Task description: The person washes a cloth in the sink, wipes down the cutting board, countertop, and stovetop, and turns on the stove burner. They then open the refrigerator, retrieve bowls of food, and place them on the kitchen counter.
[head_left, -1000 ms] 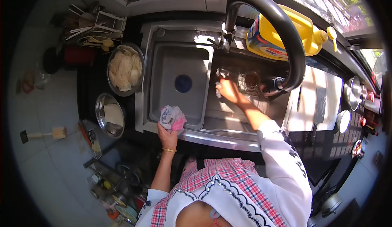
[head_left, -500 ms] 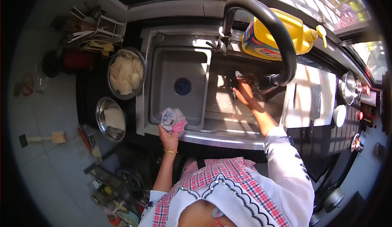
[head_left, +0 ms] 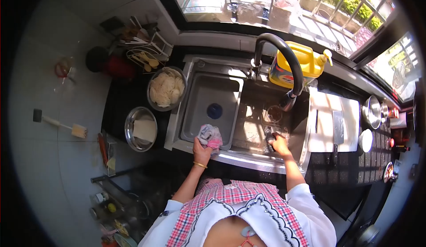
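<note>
My left hand (head_left: 203, 152) is closed on a crumpled white cloth (head_left: 210, 137) with pink and blue patches, at the front edge of the left sink basin (head_left: 202, 91). Inside the right sink basin (head_left: 253, 122), my right hand (head_left: 280, 145) grips a dark, glinting wad (head_left: 269, 141) that looks like a steel wool scrubber. Its outline is partly covered by my fingers. The black curved faucet (head_left: 295, 65) arches over this basin, its spout behind my right hand. Wet patches shine on the basin floor.
Left of the sink stand a bowl of pale slices (head_left: 166, 88) and a metal bowl (head_left: 141, 129) with something white inside. A yellow jug (head_left: 295, 65) stands behind the faucet. On the right, a knife (head_left: 338, 131) lies on a white cutting board (head_left: 324, 109).
My right hand has drawn back from under the spout toward the front of the right basin. My left hand still holds the cloth at the edge. The view has tilted up toward the window.
</note>
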Action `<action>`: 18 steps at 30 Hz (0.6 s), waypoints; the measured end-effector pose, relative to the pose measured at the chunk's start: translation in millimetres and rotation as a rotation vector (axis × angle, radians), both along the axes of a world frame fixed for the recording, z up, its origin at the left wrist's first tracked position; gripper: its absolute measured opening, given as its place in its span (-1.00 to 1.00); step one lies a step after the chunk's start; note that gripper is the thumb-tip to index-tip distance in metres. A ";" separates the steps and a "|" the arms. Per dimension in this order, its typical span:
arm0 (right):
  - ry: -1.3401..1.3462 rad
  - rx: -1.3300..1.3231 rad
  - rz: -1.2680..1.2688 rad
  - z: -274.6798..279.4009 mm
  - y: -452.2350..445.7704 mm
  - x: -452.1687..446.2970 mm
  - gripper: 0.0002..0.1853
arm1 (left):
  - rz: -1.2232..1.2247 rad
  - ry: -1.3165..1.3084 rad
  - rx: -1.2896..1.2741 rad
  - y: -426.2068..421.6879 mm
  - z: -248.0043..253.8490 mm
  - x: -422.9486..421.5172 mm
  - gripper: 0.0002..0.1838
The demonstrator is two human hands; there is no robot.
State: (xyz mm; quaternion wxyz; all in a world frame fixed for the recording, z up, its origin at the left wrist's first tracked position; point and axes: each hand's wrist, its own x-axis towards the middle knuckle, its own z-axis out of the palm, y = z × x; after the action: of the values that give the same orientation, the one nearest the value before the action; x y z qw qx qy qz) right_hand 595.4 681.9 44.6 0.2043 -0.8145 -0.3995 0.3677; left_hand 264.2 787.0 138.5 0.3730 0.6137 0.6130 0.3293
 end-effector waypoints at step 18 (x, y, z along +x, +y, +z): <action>-0.010 0.277 0.106 94.8 144.1 -145.9 -0.29 | -0.075 -0.221 -0.067 4.4 24.7 -5.4 -0.51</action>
State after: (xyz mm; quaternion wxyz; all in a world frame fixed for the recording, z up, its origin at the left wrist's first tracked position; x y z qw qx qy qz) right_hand 449.4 826.0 139.4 0.2932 -0.7579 -0.4901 0.3152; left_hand 258.8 791.4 163.3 0.4704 0.5834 0.5556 0.3601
